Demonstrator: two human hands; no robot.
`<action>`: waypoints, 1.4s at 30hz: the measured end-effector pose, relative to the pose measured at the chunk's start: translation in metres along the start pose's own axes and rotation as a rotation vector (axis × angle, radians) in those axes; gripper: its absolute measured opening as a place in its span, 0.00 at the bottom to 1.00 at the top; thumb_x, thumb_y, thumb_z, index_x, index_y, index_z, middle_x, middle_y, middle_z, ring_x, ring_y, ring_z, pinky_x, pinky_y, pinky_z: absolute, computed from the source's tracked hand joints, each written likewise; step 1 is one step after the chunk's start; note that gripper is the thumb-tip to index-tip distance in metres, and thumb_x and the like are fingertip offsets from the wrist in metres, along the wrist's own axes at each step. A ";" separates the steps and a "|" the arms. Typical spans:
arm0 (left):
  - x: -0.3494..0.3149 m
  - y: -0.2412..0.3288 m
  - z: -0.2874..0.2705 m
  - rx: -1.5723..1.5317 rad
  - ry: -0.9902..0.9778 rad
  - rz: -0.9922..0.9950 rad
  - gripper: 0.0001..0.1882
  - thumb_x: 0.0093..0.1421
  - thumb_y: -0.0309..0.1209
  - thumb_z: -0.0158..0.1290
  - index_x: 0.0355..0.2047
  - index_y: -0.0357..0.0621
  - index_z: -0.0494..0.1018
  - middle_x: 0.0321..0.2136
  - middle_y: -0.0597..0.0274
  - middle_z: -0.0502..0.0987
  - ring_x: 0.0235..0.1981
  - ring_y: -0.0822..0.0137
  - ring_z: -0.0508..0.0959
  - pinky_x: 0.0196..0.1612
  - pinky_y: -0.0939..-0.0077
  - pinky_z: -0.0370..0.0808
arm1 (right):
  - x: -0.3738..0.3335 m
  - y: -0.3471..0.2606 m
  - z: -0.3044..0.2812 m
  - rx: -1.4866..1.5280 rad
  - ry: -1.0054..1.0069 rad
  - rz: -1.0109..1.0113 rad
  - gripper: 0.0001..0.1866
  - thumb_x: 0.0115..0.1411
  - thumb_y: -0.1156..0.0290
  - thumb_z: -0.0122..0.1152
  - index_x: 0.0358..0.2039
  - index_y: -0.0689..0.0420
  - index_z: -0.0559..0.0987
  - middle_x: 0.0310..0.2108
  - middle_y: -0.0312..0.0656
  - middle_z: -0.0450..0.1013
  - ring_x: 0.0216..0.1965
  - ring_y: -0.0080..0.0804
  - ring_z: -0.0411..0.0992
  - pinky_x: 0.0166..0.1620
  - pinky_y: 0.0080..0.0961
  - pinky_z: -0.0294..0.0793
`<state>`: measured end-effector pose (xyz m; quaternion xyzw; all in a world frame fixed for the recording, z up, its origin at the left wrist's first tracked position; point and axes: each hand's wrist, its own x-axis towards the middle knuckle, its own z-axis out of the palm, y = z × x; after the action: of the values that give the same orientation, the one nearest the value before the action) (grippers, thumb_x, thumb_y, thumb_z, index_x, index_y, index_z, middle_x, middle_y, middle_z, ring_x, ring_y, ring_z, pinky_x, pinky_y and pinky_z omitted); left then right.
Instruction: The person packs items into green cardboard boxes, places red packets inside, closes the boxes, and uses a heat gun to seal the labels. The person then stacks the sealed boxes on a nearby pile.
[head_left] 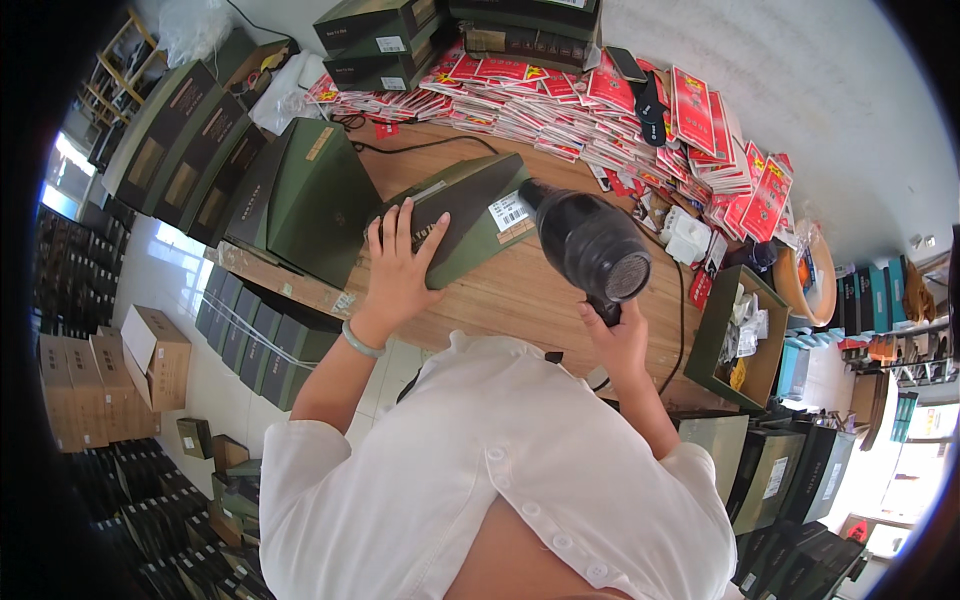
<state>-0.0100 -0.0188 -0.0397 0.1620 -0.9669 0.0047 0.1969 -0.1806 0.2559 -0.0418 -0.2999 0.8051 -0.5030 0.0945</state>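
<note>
Bench: bare wood, visible grain, smooth with a low satin sheen.
Dark green box: smooth surface with a slight gloss, as of a film wrap or coated card; white paper label on one end.
Hair dryer: black plastic body, matt to semi-gloss; rear intake covered by a fine grey mesh, metallic in appearance.
Red packets: glossy printed paper or film, light-reflecting.
Cartons on the floor: plain brown corrugated card, matt.
Floor: pale tiles, polished, reflecting window light.
Shirt: white woven cloth, matt, with plain plastic buttons.
Bangle on the left wrist: pale green, smooth and glossy
</note>
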 end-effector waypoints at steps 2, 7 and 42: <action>0.001 0.000 -0.001 0.006 0.007 0.006 0.60 0.29 0.42 0.72 0.66 0.55 0.57 0.63 0.35 0.52 0.62 0.40 0.55 0.62 0.42 0.50 | 0.001 -0.005 0.000 0.020 -0.002 0.075 0.26 0.56 0.63 0.69 0.52 0.61 0.73 0.24 0.36 0.73 0.22 0.21 0.67 0.28 0.21 0.69; 0.000 -0.002 0.001 0.002 0.021 0.004 0.61 0.28 0.42 0.72 0.66 0.52 0.57 0.64 0.35 0.51 0.62 0.39 0.54 0.62 0.41 0.49 | 0.002 -0.005 0.002 0.047 0.006 0.134 0.26 0.54 0.60 0.71 0.49 0.61 0.74 0.29 0.44 0.77 0.27 0.29 0.73 0.35 0.26 0.73; 0.003 -0.011 0.002 -0.013 0.034 -0.002 0.61 0.27 0.42 0.71 0.65 0.49 0.57 0.63 0.37 0.53 0.62 0.41 0.55 0.63 0.44 0.49 | -0.017 0.003 -0.008 0.090 -0.025 0.175 0.25 0.51 0.67 0.73 0.47 0.63 0.74 0.31 0.38 0.75 0.31 0.22 0.69 0.36 0.21 0.71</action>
<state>-0.0095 -0.0306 -0.0414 0.1616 -0.9632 0.0011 0.2145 -0.1717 0.2727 -0.0429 -0.2299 0.8035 -0.5249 0.1615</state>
